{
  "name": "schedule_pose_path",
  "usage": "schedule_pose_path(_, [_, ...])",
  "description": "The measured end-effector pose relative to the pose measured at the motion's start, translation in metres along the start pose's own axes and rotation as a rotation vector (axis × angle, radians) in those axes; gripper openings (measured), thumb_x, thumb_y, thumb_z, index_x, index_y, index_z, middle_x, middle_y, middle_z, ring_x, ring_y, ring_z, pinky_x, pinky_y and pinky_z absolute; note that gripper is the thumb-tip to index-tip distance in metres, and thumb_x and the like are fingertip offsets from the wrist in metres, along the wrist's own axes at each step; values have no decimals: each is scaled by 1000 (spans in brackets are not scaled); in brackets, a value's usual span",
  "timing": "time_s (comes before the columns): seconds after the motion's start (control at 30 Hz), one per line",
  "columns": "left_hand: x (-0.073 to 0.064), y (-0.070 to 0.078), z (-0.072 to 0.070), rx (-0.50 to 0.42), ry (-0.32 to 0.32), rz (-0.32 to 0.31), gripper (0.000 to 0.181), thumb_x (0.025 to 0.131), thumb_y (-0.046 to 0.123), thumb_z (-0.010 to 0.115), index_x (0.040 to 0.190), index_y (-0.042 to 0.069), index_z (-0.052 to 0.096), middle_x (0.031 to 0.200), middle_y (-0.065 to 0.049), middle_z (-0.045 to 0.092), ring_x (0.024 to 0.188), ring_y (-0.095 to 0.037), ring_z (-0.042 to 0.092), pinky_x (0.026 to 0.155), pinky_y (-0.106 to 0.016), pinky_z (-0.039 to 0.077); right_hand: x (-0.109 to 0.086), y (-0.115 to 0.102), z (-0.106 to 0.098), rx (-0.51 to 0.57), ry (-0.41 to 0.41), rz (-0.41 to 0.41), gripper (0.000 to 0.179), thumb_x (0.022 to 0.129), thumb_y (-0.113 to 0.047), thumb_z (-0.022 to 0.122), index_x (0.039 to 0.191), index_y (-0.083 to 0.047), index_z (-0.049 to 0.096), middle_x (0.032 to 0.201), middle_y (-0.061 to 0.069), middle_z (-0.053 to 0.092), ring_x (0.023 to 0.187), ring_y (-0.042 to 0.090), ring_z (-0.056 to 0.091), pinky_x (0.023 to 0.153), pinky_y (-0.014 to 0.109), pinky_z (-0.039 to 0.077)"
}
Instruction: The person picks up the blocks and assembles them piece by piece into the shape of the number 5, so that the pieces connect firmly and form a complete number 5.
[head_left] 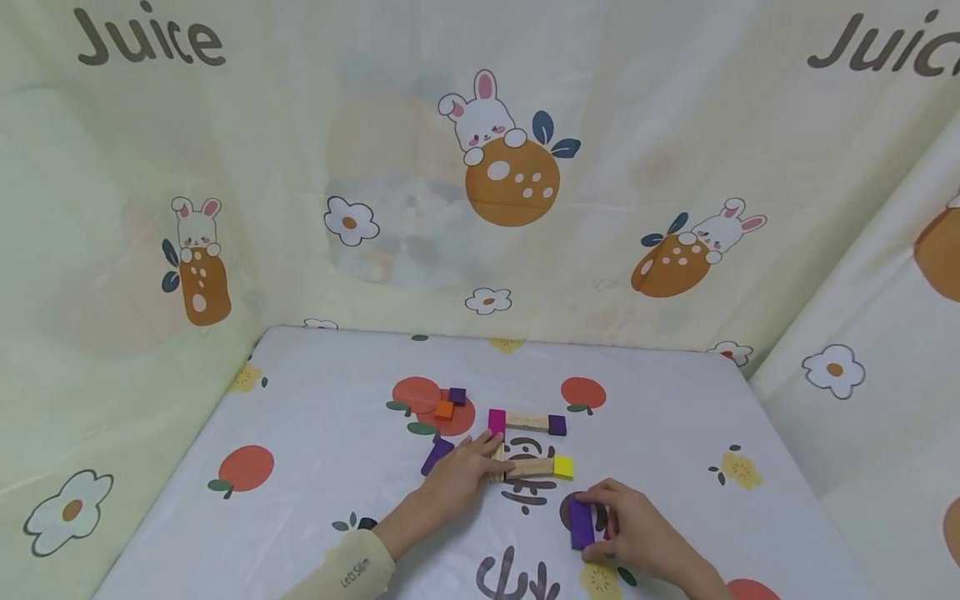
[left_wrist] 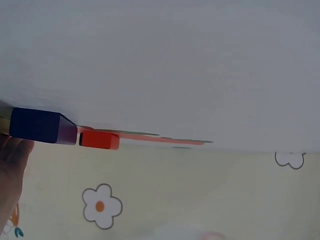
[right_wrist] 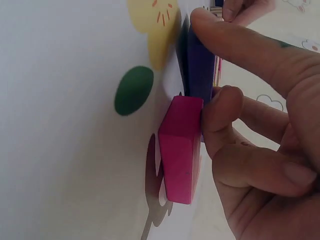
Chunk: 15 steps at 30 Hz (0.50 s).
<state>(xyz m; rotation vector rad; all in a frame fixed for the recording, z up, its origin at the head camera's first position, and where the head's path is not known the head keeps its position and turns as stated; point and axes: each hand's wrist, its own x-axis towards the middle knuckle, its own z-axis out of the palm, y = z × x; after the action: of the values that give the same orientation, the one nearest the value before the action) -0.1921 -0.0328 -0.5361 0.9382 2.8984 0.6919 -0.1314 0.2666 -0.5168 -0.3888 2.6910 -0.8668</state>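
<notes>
Left hand (head_left: pixel 459 475): fingers lie spread on block frame (head_left: pixel 531 467). Right hand (head_left: pixel 641 532): pinches purple block (head_left: pixel 581 527), frame's five o'clock. Surface (head_left: pixel 667 417): twelve-o'clock edge well apart, room between.

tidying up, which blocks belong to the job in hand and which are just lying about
Likely in the job:
purple block in the right grip
magenta block at the left grip
far wooden block and dark purple cube
near wooden block and yellow cube

Seemingly lying about:
orange cube
dark cube beside it
loose purple block beside the left grip
loose magenta block beside the right grip
</notes>
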Motion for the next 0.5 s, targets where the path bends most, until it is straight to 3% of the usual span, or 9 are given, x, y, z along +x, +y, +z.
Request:
schedule_pose_path(0.23, [1, 0, 1, 1, -10, -18, 39, 104, 7, 63, 135, 29, 74, 162, -6, 53, 156, -29, 45, 124, -50, 41, -3, -8, -2, -27, 10, 19, 69, 72, -36, 98, 132, -13, 72, 116, 0, 64, 80, 6, 52, 65, 19, 46])
schedule_pose_path(0.5, [2, 0, 0, 9, -9, -7, 38, 105, 7, 61, 134, 27, 75, 162, -7, 53, 156, -30, 44, 125, -50, 40, -7, -22, -4, -94, 90, 184, 55, 67, -32, 100, 117, -23, 78, 114, -5, 69, 85, 11, 54, 68, 20, 48])
